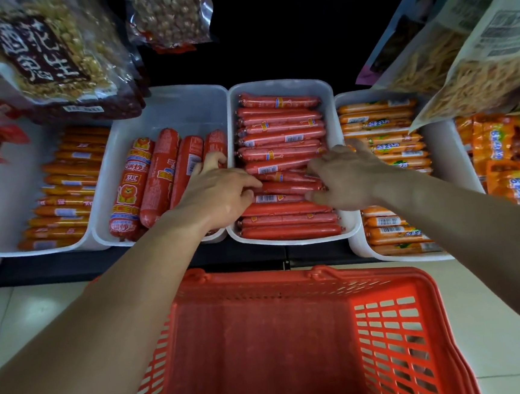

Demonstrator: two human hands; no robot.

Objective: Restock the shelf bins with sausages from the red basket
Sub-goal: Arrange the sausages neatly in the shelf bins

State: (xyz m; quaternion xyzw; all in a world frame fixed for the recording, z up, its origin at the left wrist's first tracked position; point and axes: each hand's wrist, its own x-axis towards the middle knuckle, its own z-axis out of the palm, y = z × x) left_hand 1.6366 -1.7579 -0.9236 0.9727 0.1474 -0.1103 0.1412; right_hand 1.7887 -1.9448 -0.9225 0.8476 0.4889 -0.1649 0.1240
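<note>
The red basket [296, 335] stands on the floor in front of the shelf, and its inside shows no sausages. A white bin [327, 96] in the middle of the shelf is packed with thin red sausages [282, 138] lying crosswise. Both my hands rest on that pile. My left hand [220, 194] sits at the bin's left edge, fingers curled over sausages and the rim. My right hand [348, 179] lies spread on the pile's right side, fingertips touching the sausages. Whether either hand grips a sausage cannot be told.
Left of it, a white bin [139, 128] holds thick red sausages [156, 180]. Orange sausages fill the far-left bin [68, 182] and the right bin [387, 154]. Orange packs [510, 159] lie far right. Snack bags [45, 58] hang overhead on both sides.
</note>
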